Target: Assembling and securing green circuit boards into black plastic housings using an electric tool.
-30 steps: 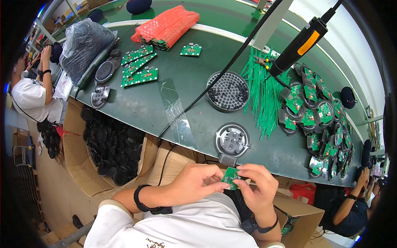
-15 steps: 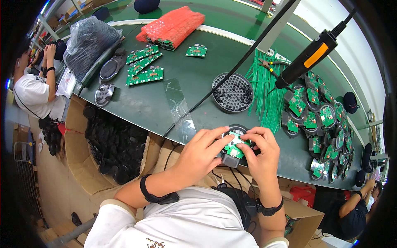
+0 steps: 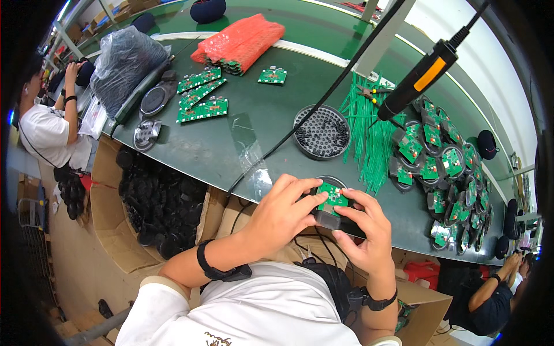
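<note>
The left hand (image 3: 288, 210) grasps the housing (image 3: 327, 220) by its left side, just below frame centre, fingertips on the board (image 3: 334, 196) lying over it; the right hand (image 3: 369, 230) touches the right side, grip unclear. The board looks light, stiff, fragile: best held by its edges.

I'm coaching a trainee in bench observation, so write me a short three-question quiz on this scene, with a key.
1. True or false: the small green circuit board lies on the round black plastic housing, between the bare left hand and bare right hand.

2. What lies just right of the round dark dish of small black pieces?
A) red bubble wrap
B) thin green plastic strips
C) brown cardboard box

3. Fill in: the band on the black cylindrical tool is ....

Key: 1 true; 2 B; 3 orange.
</note>
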`<state>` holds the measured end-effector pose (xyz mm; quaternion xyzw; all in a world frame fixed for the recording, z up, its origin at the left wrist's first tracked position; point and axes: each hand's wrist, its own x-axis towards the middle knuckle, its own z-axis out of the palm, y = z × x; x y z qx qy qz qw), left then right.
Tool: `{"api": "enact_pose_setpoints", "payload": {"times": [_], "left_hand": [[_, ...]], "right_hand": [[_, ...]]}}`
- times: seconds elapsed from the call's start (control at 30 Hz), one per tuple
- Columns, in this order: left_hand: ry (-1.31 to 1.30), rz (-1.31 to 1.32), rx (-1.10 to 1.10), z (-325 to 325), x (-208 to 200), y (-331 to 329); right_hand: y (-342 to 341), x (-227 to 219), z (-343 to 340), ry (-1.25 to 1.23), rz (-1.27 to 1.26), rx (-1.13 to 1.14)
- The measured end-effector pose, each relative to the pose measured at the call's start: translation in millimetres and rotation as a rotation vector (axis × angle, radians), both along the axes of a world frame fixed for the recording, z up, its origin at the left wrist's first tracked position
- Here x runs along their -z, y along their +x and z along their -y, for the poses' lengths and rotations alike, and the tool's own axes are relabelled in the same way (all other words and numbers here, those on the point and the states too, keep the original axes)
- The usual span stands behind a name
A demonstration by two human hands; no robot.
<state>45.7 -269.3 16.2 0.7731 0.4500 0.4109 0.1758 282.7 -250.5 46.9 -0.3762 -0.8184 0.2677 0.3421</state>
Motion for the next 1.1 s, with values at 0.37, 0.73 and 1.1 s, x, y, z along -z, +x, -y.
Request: {"api": "enact_pose_setpoints", "payload": {"times": [0.37,0.73,1.1], "left_hand": [[-0.015,-0.047,0.014,8.0,4.3,1.5],[0.063,-0.077,0.021,8.6,11.7,-0.9],[0.054,0.112,0.032,-8.0,-4.3,4.9]], "right_hand": [[-0.7,12.3,-1.1,0.022,0.027,0.045],[-1.1,19.0,1.2,0.086,0.02,0.051],[-1.1,3.2,-3.7,0.0,-0.075,0.058]]}}
